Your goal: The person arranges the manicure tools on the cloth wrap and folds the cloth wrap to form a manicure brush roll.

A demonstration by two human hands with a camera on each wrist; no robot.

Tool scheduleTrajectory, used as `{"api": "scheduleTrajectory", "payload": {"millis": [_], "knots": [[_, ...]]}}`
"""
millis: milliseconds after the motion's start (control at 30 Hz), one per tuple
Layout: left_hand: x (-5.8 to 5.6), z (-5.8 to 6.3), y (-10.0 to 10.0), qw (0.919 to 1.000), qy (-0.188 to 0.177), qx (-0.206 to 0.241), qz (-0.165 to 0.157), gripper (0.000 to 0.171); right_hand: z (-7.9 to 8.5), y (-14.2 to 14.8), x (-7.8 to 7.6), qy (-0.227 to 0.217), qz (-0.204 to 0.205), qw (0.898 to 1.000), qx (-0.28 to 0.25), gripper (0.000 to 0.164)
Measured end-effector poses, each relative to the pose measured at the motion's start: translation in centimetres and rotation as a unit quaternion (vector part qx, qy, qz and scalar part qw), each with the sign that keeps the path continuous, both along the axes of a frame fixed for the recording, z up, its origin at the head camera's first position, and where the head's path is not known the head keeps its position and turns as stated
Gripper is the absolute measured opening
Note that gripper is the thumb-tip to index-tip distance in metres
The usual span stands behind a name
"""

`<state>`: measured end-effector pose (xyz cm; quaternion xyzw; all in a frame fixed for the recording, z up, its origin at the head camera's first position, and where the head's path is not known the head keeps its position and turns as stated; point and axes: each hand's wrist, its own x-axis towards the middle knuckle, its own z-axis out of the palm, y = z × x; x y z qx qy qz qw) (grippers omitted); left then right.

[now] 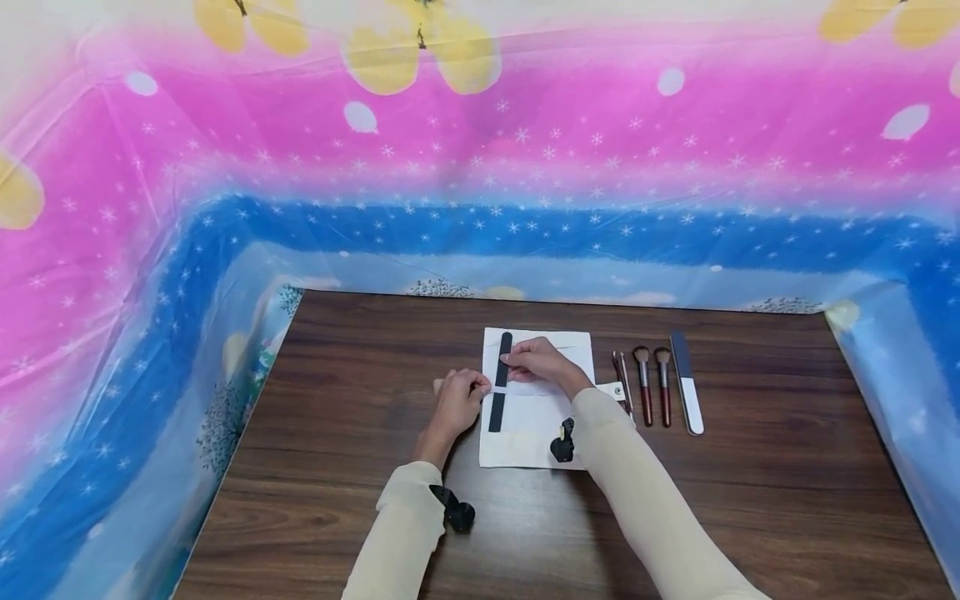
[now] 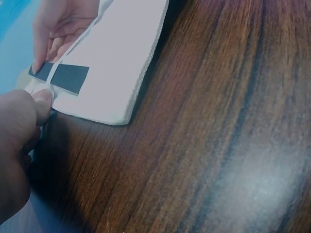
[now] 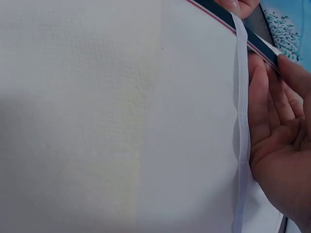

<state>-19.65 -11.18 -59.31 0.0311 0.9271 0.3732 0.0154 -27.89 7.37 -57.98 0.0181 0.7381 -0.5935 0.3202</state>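
A white fabric organizer (image 1: 525,452) lies opened flat, crossed by a narrow white elastic band (image 3: 241,136). Beneath the band runs a black nail file (image 1: 497,412), sticking out on both sides of it along the organizer's left edge. My right hand (image 1: 546,362) pinches the file's far part between thumb and fingers; the right wrist view shows the file's pink-lined edge. With thumb and fingertip, my left hand (image 1: 457,402) pinches the elastic at the organizer's left edge, as the left wrist view shows beside the dark file (image 2: 70,77).
Right of the organizer, a snap tab (image 1: 613,390) sticks out near slim metal tools (image 1: 624,379). Two makeup brushes (image 1: 645,392) and a grey-and-white nail file (image 1: 687,383) lie further right on the wooden table (image 1: 337,375). A patterned cloth (image 1: 480,229) surrounds the table.
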Motion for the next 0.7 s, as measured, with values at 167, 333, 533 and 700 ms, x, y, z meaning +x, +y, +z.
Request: {"api": "scheduleTrajectory", "payload": {"millis": [167, 333, 533, 700], "knots": [[0.01, 0.03, 0.14, 1.0000, 0.002, 0.004, 0.006, 0.010, 0.09, 0.19, -0.01, 0.006, 0.026, 1.000, 0.002, 0.016], [0.00, 0.08, 0.27, 0.9999, 0.009, 0.006, 0.013, 0.010, 0.28, 0.40, -0.09, 0.004, 0.054, 0.998, 0.008, 0.016], [-0.12, -0.18, 0.39, 0.9999, 0.007, 0.004, 0.015, 0.011, 0.54, 0.58, -0.03, -0.002, 0.069, 0.998, 0.011, 0.015], [-0.15, -0.23, 0.23, 0.9998, 0.006, 0.009, 0.016, 0.011, 0.24, 0.40, 0.01, -0.007, 0.030, 0.999, -0.009, 0.014]]}}
